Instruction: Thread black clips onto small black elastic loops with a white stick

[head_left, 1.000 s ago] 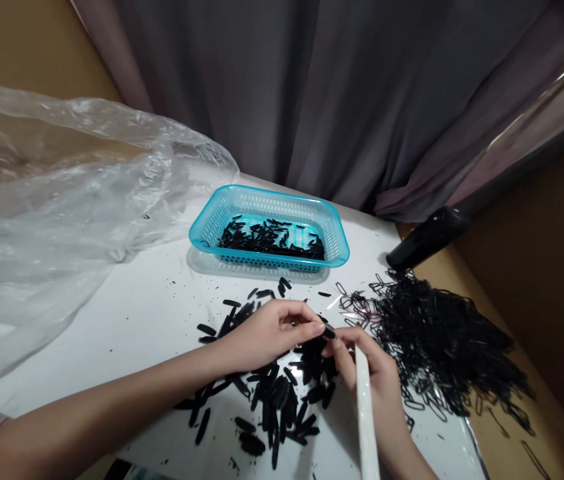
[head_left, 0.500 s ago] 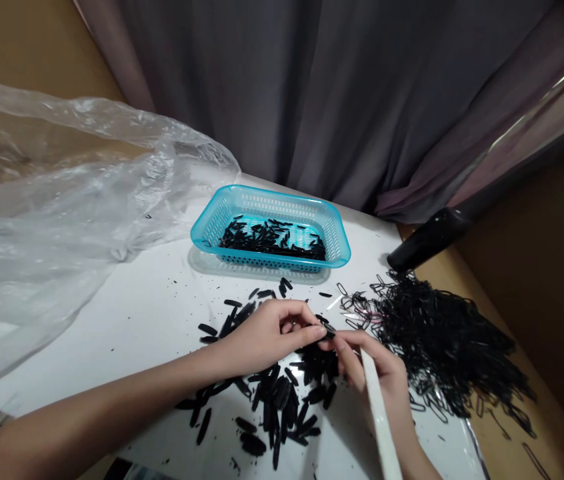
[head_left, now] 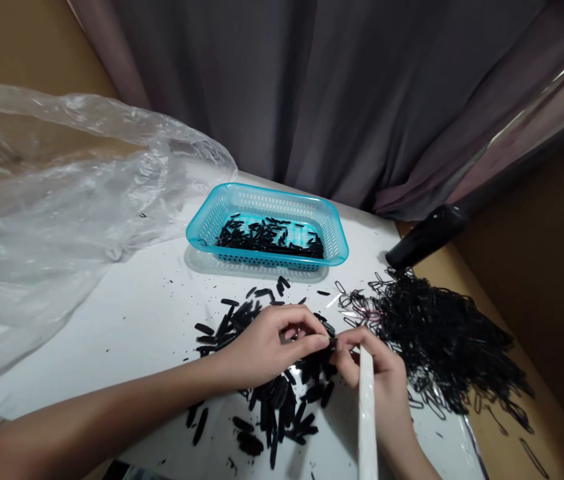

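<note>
Over the pile of small black oblong pieces, my two hands meet fingertip to fingertip. My left hand is closed, its thumb and forefinger pinching a small dark piece that is mostly hidden. Just to the right, the thumb and forefinger of my right hand pinch close to that same piece. A long white stick runs from the right hand's fingers down toward the bottom of the view.
Beyond the hands stands a blue plastic basket with black pieces inside. To the right lies a tangled heap of thin black loops, with a black cylinder behind it. Clear plastic sheeting covers the left side of the white table.
The white stick has swung from a slant to nearly upright in view. The fingertips have shifted slightly, and the dark piece between them shows less.
</note>
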A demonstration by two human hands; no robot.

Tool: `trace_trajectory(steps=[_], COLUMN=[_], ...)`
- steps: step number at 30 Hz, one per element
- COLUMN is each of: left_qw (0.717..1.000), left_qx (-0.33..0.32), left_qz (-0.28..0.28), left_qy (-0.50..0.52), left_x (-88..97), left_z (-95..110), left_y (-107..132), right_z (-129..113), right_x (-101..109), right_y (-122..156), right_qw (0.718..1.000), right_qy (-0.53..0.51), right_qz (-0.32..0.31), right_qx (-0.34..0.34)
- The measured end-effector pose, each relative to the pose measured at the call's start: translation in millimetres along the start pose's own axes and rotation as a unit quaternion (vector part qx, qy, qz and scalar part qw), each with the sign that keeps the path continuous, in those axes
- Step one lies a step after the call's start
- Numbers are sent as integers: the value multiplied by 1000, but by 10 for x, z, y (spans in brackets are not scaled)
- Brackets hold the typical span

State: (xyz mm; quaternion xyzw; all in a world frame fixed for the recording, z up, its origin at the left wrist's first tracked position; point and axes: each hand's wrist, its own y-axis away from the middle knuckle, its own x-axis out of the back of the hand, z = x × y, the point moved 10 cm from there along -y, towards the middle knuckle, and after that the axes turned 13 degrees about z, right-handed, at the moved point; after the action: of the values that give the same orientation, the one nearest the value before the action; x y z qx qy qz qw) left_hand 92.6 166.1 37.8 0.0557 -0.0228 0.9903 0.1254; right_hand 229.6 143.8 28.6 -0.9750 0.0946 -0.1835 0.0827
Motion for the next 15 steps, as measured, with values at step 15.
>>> trace_trajectory(steps=[15], left_qw=[959], left_qx=[155], left_qz=[-131], left_qy=[199], left_x=[-269], left_z=[-186], left_y=[70], right_z=[-112], right_x=[27], right_y=[14], right_qw=[999], right_qy=[-23], right_qz=[44], right_qx=[6])
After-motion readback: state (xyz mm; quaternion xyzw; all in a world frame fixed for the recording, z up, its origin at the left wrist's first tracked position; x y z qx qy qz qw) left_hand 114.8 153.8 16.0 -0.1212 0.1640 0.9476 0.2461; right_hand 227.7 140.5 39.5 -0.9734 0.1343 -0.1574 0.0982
